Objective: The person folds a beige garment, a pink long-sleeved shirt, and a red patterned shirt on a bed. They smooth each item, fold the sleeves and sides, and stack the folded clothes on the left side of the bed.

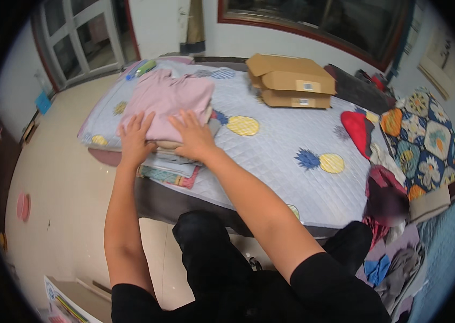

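Observation:
A pink shirt [168, 99] lies on top of a stack of folded clothes [171, 164] at the near left edge of the bed. My left hand [137, 137] rests on the near left part of the shirt, its fingers spread. Beside it, my right hand [192, 137] lies with fingers apart on the near right part. Neither hand grips anything. Below the shirt, beige, grey and light blue layers show, with a patterned teal and red cloth at the bottom.
The bed has a pale blue quilted cover [276, 153] with pineapple prints. Two brown cardboard boxes [292, 81] are stacked towards its back. Heaped clothes [383, 207] and a flower-patterned cushion [426, 137] lie at the right. A pink round object [23, 207] is on the floor at left.

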`<move>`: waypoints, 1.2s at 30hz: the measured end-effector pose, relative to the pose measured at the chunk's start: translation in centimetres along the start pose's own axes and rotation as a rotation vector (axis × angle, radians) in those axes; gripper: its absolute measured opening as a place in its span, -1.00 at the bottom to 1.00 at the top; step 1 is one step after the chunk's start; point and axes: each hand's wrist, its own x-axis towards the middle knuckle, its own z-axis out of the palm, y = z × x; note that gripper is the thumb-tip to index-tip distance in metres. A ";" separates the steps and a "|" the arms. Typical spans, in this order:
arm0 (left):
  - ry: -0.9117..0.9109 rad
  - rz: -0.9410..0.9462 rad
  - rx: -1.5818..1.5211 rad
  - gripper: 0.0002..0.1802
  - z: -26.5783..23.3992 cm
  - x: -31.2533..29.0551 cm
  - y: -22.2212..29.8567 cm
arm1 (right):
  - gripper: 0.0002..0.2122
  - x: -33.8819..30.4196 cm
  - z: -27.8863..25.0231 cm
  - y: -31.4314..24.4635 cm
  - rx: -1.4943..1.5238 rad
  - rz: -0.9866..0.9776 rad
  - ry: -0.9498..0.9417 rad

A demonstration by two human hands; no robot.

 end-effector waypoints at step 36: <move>-0.792 0.524 -0.273 -0.22 6.1 -10.2 36.7 | -0.14 -58.7 -20.7 33.0 -0.087 1.661 0.490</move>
